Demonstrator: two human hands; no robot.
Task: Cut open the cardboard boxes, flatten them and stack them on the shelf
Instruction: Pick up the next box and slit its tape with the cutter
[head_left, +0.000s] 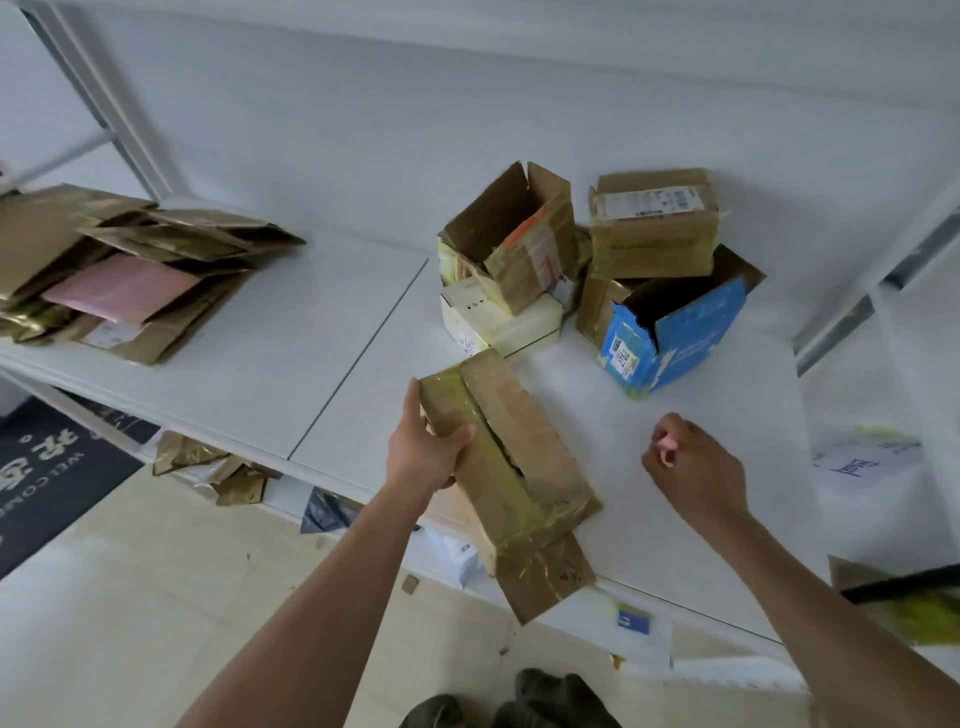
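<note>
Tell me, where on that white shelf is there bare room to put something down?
The shelf is bare between the flattened stack and the box cluster. Another bare patch surrounds the right hand. The back right is crowded.

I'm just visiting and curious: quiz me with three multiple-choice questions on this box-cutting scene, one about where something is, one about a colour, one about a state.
1. Where does the pile of flattened boxes lie?
A. at the left of the shelf
B. on the floor mat
C. inside the blue box

2. What colour is the small tool in the right hand?
A. black
B. pink
C. green

3. What is the state of the brown box held by the left hand?
A. fully flattened
B. tape still whole
C. slit along its taped top seam

Answers: 1 A, the flat cardboard sits on the white shelf, far left. 2 B, pink shows between the curled fingers. 3 C, a dark gap runs down the tape, yet the box keeps its shape.
</note>
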